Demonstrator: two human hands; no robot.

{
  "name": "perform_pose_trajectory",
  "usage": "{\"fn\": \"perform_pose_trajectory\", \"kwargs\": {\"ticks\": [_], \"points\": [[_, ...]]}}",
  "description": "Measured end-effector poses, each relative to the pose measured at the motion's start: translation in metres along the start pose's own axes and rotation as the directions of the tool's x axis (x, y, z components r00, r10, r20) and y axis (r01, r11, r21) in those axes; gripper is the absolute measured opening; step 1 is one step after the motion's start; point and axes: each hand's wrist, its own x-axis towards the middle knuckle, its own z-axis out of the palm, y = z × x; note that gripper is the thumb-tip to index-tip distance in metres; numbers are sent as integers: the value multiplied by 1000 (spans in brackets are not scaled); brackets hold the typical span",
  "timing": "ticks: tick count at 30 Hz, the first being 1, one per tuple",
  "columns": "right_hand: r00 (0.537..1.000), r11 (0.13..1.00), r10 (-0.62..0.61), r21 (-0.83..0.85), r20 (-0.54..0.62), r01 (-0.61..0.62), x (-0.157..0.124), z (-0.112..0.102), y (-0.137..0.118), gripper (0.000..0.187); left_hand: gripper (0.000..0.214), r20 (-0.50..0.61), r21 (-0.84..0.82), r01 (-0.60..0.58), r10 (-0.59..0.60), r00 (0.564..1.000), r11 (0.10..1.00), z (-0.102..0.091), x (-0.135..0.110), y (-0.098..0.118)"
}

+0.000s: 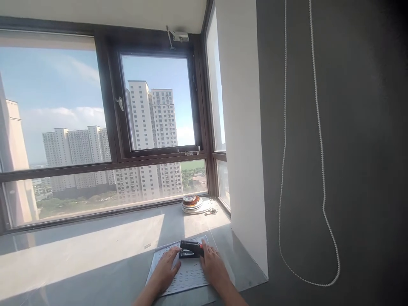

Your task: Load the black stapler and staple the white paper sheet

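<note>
The right hand (pixel 213 264) lies over the back end of a black stapler (pixel 190 249), fingers curled lightly onto it rather than clamped around it; whether it presses down I cannot tell. The left hand (pixel 166 268) lies flat and open at eight o'clock from the stapler, pinning a printed sheet (pixel 188 277) to the grey window ledge (pixel 95 250). The stapler sits on the sheet's far edge. A stack of plates (pixel 192 204) stands at twelve o'clock, well apart. If the flat palm eases, the sheet may slide and the staple land crooked, to my eye.
</note>
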Motion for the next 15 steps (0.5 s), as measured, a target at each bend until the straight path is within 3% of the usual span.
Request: {"fn": "perform_pose_trajectory", "kwargs": {"ticks": [10, 15], "points": [[993, 996, -84, -22, -82, 82, -4, -11, -4, 56, 57, -11, 37, 55, -55, 998, 998, 2, -6, 7], [993, 995, -96, 1, -64, 97, -5, -10, -3, 65, 63, -9, 48, 98, -98, 995, 994, 4, -6, 6]]}}
